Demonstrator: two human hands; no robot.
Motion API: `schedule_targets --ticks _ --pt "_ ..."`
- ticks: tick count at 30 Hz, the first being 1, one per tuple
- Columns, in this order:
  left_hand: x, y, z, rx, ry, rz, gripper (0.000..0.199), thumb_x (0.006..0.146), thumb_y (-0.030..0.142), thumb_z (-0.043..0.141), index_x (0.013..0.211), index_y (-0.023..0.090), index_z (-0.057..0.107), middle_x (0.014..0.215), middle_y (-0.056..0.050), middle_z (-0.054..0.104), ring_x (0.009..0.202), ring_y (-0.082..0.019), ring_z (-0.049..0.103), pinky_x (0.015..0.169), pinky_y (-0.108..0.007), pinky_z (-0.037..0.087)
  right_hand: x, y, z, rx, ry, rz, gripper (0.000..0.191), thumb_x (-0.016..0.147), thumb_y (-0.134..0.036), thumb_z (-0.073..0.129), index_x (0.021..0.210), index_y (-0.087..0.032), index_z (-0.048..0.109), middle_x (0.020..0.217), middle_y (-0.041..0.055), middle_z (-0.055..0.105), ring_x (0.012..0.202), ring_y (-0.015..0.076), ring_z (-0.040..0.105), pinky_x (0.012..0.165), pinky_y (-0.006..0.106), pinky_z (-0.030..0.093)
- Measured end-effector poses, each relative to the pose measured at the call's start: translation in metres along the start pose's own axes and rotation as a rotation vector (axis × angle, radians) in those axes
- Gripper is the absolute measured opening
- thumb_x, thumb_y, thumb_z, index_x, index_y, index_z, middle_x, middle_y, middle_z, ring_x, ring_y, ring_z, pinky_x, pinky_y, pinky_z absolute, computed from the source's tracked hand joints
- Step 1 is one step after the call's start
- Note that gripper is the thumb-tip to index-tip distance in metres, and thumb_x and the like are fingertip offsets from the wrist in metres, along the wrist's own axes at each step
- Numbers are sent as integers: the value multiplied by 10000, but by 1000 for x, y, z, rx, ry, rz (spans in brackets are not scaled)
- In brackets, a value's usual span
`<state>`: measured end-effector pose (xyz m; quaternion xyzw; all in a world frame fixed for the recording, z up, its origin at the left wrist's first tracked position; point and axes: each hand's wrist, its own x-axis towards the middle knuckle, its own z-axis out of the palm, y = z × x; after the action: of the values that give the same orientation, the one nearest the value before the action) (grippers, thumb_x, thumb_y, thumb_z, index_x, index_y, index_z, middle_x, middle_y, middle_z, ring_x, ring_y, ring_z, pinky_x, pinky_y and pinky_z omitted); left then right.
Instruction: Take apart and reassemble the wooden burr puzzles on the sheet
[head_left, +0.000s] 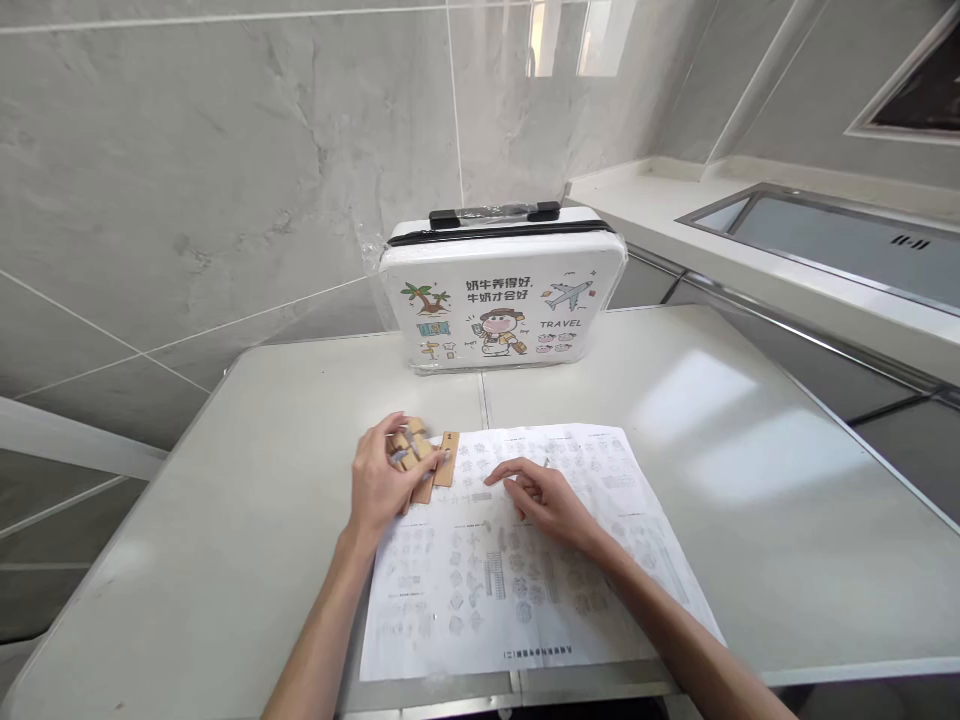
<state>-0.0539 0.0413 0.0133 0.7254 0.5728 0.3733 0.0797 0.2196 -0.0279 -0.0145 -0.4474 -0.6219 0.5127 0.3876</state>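
My left hand (pixel 379 478) is closed around a small cluster of light wooden puzzle blocks (pixel 414 440), held just above the table at the sheet's left edge. Flat wooden strips (pixel 448 462) lie under and beside that hand, one with a dark mark near its top. Part of the cluster is hidden by my fingers. My right hand (pixel 546 498) rests over a printed instruction sheet (pixel 525 640), with its index finger stretched out towards the small diagrams and the other fingers loosely curled. Nothing shows in it. The sheet's fine print is too small to read.
A white cartoon-printed suitcase (pixel 517 300) in clear plastic stands upright at the table's back. The pale table (pixel 780 560) has a seam down its middle. A tiled wall (pixel 225 150) rises behind, and a counter with a sink (pixel 840 250) runs along the right.
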Motion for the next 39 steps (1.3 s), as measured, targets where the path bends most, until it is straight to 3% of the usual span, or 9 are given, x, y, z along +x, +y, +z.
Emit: schedule_targets --ticks 4,6,12,18,22,26,31,35,39 --pt "-14 51 16 -157 -161 247 726 793 575 869 1369 257 562 1252 -103 712 1124 -302 684 972 -448 568 2 -5 -6 462 -85 118 418 1057 -534 566 1364 -254 611 1271 122 691 1042 246 701 764 345 573" --pt "-20 71 30 -225 -229 317 750 802 576 861 1402 265 536 1253 -107 712 1116 -308 686 978 -471 566 2 -7 -9 645 -171 172 497 1052 -590 553 1413 -251 601 1338 131 676 1165 264 674 931 401 568" --pt "-28 89 59 -384 -404 303 846 792 592 859 1476 287 464 1358 -113 669 1201 -318 658 1011 -474 555 2 -3 -9 892 -159 289 439 1032 -558 613 1288 -214 703 1227 108 744 1168 288 687 959 389 570" --pt "-26 73 51 -383 -472 128 949 715 593 914 1497 279 477 1513 -133 550 1400 -372 521 1153 -530 458 3 -4 -11 985 -157 289 423 1056 -493 589 1304 -167 694 1210 143 758 1100 298 736 964 426 577" --pt "-26 71 47 -413 -480 59 728 766 545 897 1380 283 607 1397 -105 609 1329 -343 567 1130 -497 472 3 -5 -15 944 -123 286 417 1044 -507 609 1264 -169 714 1210 140 757 1055 281 747 960 409 577" --pt "-32 80 47 -595 -434 -74 758 676 517 964 1325 280 652 1333 -105 614 1242 -335 610 1076 -467 504 4 -3 -16 906 -57 294 458 1016 -578 625 1195 -169 728 1081 118 761 902 233 727 827 350 593" --pt "-45 88 49 -958 -563 -282 791 762 412 940 1434 291 540 1131 -70 706 1153 -280 668 1060 -427 494 5 0 -18 850 62 262 499 1002 -679 575 1152 -215 682 629 -27 571 490 126 450 429 219 364" --pt "-50 87 56 -1138 -581 -324 770 827 378 898 1474 284 489 1136 -78 694 1182 -259 654 1105 -421 458 4 4 -18 799 46 274 564 1007 -740 488 934 -206 653 442 -85 378 391 98 217 392 222 217" --pt "-49 84 60 -1220 -555 -366 769 821 378 903 1470 291 500 1247 -94 641 1246 -258 605 1084 -376 473 3 7 -18 763 60 311 622 1010 -769 433 783 -210 583 391 -90 344 369 88 196 405 228 206"
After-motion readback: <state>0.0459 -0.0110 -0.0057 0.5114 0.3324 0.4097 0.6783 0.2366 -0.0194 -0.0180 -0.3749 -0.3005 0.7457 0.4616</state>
